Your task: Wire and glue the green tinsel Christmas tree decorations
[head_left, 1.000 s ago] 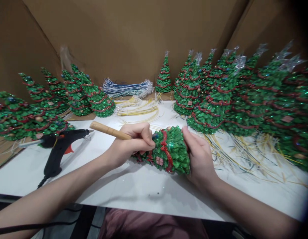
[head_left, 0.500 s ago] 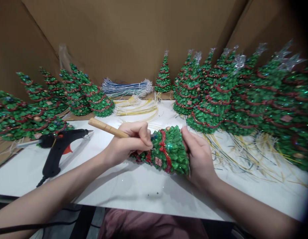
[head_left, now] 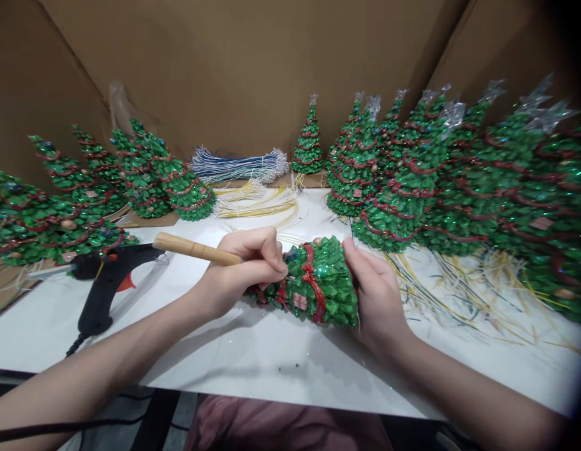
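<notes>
A green Christmas tree figurine (head_left: pixel 318 285) with red garlands and a pink gift lies on its side above the white table, its base toward the right. My right hand (head_left: pixel 377 294) is closed around the base end. My left hand (head_left: pixel 247 266) grips a wooden-handled tool (head_left: pixel 196 248), whose handle sticks out to the left. The tool's working end is hidden by my fingers, which press against the tree's side. The tree's tip is covered by my left hand.
A black hot glue gun (head_left: pixel 102 288) lies at the left. Several tree figurines (head_left: pixel 182 185) stand or lean behind it, and star-topped trees (head_left: pixel 407 194) crowd the right. Bundled blue wires (head_left: pixel 238 166) lie at the back; loose yellow wires (head_left: pixel 459 300) spread at right.
The tool's handle has swung slightly left and down, its end now overlapping the glue gun's nozzle. Both hands keep their hold, and the tree is almost unmoved.
</notes>
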`<action>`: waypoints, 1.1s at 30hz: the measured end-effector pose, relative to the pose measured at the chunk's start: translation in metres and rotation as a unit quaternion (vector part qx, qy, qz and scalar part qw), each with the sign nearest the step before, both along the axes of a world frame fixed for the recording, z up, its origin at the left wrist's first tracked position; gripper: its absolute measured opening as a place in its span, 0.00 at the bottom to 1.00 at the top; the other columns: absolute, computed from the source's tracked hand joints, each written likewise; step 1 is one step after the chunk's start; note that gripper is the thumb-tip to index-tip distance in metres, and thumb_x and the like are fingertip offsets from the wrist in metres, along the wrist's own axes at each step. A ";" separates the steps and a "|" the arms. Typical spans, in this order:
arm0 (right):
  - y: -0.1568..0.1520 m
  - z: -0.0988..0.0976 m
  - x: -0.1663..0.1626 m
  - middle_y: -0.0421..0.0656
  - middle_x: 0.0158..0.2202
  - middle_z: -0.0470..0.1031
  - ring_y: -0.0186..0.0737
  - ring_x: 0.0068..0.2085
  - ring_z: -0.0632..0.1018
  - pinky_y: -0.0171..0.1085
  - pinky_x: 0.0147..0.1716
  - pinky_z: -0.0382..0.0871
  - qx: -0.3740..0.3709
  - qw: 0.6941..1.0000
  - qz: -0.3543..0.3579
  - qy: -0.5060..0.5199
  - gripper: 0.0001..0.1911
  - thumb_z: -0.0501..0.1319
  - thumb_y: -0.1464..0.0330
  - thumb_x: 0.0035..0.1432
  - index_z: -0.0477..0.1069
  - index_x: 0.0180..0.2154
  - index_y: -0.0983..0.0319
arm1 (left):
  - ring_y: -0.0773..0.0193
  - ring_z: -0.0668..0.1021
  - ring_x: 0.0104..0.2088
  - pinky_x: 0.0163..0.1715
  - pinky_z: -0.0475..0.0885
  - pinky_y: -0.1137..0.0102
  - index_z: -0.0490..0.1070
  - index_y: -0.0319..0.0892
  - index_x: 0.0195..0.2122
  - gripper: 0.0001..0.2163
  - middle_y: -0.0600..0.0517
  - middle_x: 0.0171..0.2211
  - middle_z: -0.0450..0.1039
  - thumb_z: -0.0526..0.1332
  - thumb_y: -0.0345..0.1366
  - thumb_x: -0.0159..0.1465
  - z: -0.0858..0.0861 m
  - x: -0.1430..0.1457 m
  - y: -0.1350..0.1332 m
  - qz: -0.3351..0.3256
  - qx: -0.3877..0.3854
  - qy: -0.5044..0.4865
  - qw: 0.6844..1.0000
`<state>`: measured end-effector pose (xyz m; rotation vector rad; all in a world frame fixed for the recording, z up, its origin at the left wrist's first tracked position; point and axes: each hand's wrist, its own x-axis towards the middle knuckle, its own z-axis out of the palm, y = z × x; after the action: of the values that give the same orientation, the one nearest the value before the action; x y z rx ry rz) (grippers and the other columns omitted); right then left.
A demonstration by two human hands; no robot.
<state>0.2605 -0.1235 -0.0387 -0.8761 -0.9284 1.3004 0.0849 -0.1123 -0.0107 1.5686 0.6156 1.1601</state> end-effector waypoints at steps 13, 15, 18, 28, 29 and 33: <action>0.000 -0.002 -0.001 0.34 0.18 0.51 0.30 0.21 0.56 0.34 0.21 0.48 0.012 1.000 -0.001 -0.013 0.23 0.59 0.58 0.57 0.55 0.17 0.61 | 0.74 0.62 0.21 0.21 0.55 0.74 0.63 0.38 0.20 0.10 0.59 0.18 0.59 0.58 0.20 0.55 0.010 0.000 -0.005 0.027 0.073 0.138 0.987; 0.000 -0.003 -0.001 0.34 0.18 0.52 0.30 0.21 0.56 0.34 0.21 0.49 0.013 1.000 -0.002 -0.013 0.23 0.59 0.58 0.57 0.55 0.17 0.61 | 0.74 0.63 0.21 0.21 0.56 0.75 0.63 0.38 0.19 0.10 0.58 0.18 0.60 0.58 0.21 0.55 0.009 0.000 -0.005 0.030 0.070 0.139 0.987; 0.000 -0.002 -0.001 0.34 0.17 0.54 0.30 0.21 0.58 0.34 0.22 0.51 0.013 1.000 -0.005 -0.014 0.23 0.59 0.58 0.56 0.56 0.17 0.61 | 0.74 0.64 0.21 0.22 0.57 0.75 0.64 0.38 0.20 0.10 0.58 0.19 0.61 0.59 0.22 0.55 0.004 0.000 -0.005 0.029 0.057 0.106 0.992; -0.002 -0.001 0.000 0.37 0.16 0.60 0.34 0.21 0.63 0.34 0.20 0.57 0.016 0.999 -0.022 -0.040 0.20 0.61 0.52 0.51 0.64 0.19 0.59 | 0.73 0.64 0.19 0.20 0.58 0.75 0.64 0.39 0.20 0.09 0.57 0.18 0.62 0.62 0.24 0.54 -0.004 0.002 -0.005 0.029 0.003 0.016 0.999; -0.002 -0.002 0.000 0.37 0.16 0.60 0.34 0.21 0.63 0.34 0.20 0.58 0.016 0.999 -0.022 -0.040 0.20 0.61 0.52 0.51 0.64 0.19 0.59 | 0.73 0.64 0.19 0.20 0.58 0.75 0.64 0.39 0.20 0.09 0.57 0.18 0.62 0.62 0.24 0.54 -0.004 0.002 -0.006 0.030 0.002 0.014 0.999; -0.002 -0.002 0.000 0.36 0.16 0.61 0.34 0.21 0.64 0.34 0.21 0.58 0.015 0.999 -0.021 -0.034 0.20 0.61 0.53 0.52 0.65 0.19 0.60 | 0.73 0.64 0.19 0.20 0.58 0.75 0.63 0.39 0.20 0.10 0.57 0.18 0.63 0.62 0.24 0.55 -0.005 0.003 -0.007 0.028 0.003 0.001 1.000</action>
<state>0.2608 -0.1255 -0.0408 -0.9157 -0.9757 1.2250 0.0878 -0.1194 -0.0160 1.5658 0.6604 1.2031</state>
